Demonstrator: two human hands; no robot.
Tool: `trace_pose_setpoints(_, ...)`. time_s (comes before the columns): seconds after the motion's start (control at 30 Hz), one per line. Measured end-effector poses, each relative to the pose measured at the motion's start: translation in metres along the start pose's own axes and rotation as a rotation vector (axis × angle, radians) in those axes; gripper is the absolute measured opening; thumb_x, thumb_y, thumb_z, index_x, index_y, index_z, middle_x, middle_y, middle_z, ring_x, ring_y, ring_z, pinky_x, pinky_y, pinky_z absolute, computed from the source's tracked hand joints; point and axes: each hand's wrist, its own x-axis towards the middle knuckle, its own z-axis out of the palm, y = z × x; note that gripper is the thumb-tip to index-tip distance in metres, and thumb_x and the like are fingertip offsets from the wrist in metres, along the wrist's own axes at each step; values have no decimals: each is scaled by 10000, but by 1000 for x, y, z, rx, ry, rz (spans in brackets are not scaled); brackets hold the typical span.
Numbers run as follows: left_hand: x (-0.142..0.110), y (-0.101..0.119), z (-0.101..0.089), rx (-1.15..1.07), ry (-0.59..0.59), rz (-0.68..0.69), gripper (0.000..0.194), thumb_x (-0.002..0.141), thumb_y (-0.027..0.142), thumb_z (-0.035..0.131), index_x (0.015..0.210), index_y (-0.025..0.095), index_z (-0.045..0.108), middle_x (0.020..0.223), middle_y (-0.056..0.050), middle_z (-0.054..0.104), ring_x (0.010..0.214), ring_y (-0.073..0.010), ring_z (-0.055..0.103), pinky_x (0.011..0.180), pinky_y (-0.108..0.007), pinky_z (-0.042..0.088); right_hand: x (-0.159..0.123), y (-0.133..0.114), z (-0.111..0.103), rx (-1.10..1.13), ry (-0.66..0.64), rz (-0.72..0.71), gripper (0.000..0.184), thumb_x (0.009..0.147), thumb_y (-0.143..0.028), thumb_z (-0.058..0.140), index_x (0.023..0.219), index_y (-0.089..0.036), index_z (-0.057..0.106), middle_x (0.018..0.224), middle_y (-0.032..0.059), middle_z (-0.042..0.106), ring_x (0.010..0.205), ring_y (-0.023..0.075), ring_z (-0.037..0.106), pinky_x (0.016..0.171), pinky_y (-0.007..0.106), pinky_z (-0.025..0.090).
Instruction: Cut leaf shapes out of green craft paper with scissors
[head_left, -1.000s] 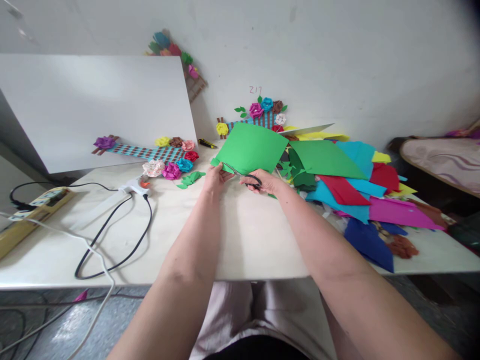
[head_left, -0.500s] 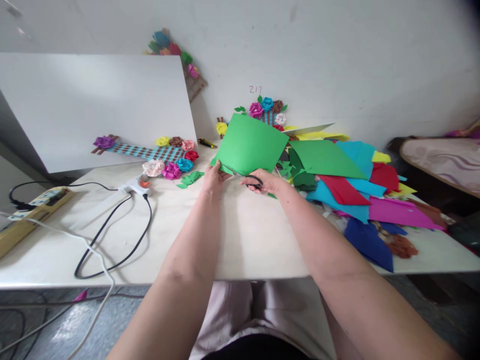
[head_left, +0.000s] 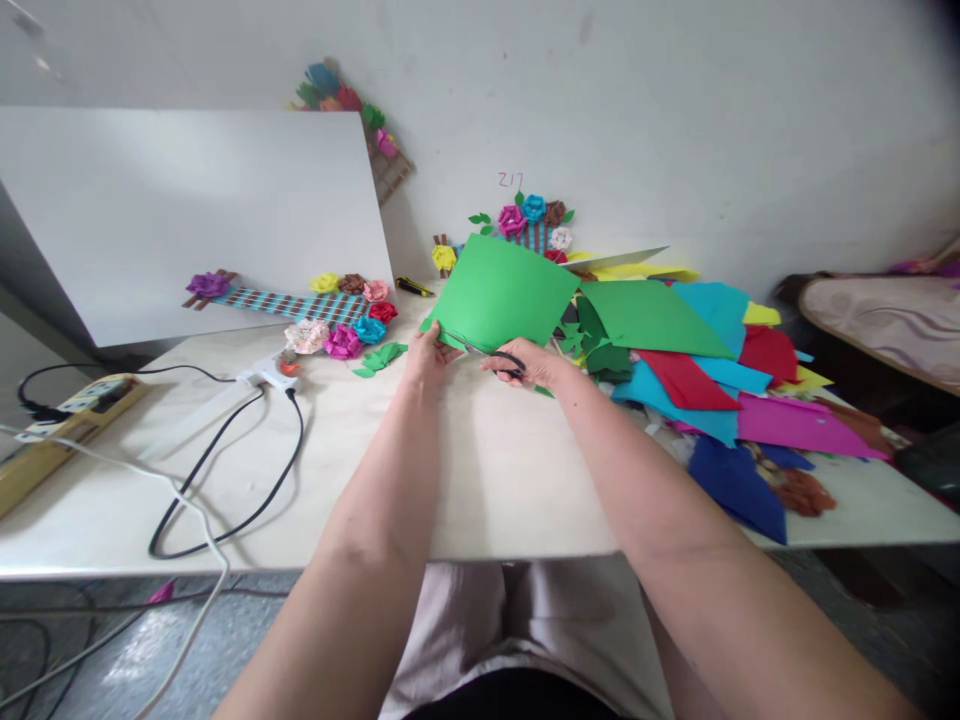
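My left hand (head_left: 429, 357) pinches the lower left corner of a green paper sheet (head_left: 504, 292), which is held up slanting over the table. In my right hand (head_left: 531, 362) are black-handled scissors (head_left: 509, 366). Their blades lie along the sheet's lower edge and point toward my left fingers. Cut green paper leaves (head_left: 382, 358) lie on the table left of my left hand. Behind them rests a blue-and-brown woven strip (head_left: 292, 302) with paper flowers, among them a magenta flower (head_left: 343, 341). A similar flowered piece (head_left: 534, 232) stands against the wall behind the sheet.
Coloured paper sheets and scraps (head_left: 716, 370) pile up on the right. A yellow-black utility knife (head_left: 414, 287) lies behind the leaves. On the left are a glue gun (head_left: 268, 376), its looping black cord, and a power strip (head_left: 71, 425). A white board (head_left: 187, 220) leans at the back left.
The green sheet has tipped down slightly. The scissors' handles have come closer together as my right hand closes. My left hand keeps its place at the corner.
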Motion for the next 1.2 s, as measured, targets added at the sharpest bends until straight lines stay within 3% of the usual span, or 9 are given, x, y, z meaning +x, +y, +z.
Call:
trace_pose_setpoints(0.27, -1, -1, 0, -19, -9, 1, 146, 830, 234, 586, 960, 173, 560, 552, 39, 592, 475, -112, 589, 566, -247, 527, 1, 1, 1, -43, -11, 14, 174, 780, -263, 659, 741, -104, 599, 447, -35, 510, 315, 39, 389, 281, 157, 185)
trace_pose_setpoints(0.7, -2, 3, 3, -58, 24, -68, 186, 852, 225, 526, 1024, 165, 569, 551, 16, 616, 460, -129, 596, 505, -229, 507, 5, 5, 0, -1, 2, 2, 170, 793, -245, 627, 721, -95, 593, 415, -45, 469, 309, 35, 352, 289, 161, 198)
trace_pose_setpoints(0.9, -2, 3, 3, -38, 36, -60, 238, 883, 232, 466, 1088, 164, 566, 561, 12, 616, 479, -136, 602, 571, -266, 527, 9, 10, -3, 4, -4, -3, 165, 770, -246, 652, 723, -96, 604, 437, -37, 493, 313, 32, 359, 289, 159, 192)
trace_pose_setpoints(1.2, 4, 0, 0, -16, 43, -14, 245, 886, 257, 465, 1099, 177, 554, 624, 3, 633, 537, -138, 616, 638, -287, 532, 9, 9, -1, -72, 10, -83, 256, 734, -268, 684, 571, -128, 543, 394, -42, 468, 303, 34, 362, 300, 169, 224)
